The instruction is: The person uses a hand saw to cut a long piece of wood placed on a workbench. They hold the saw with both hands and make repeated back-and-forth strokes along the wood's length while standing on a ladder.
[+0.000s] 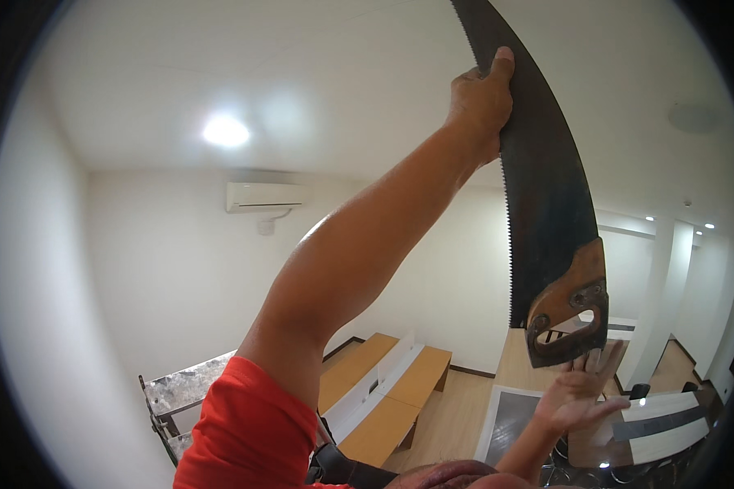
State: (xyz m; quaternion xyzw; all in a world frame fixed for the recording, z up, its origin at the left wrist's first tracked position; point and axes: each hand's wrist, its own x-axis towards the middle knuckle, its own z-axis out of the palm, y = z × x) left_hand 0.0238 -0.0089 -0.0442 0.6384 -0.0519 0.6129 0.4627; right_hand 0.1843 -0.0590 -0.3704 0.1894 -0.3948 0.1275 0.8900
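I am holding up a big hand saw in the upper right of the frame. My left hand is high up, and my fingers are closed around the dark blade, with my thumb lying flat along its back edge. The blade is long, dark and a bit rusty, wide near the handle and thinner toward the top. Small sharp teeth run down its left edge. The handle is brown, worn wood with a hole in it, and it hangs at the low end. My right hand is just under the handle in the lower right, fingers spread open, fingertips close to the wood
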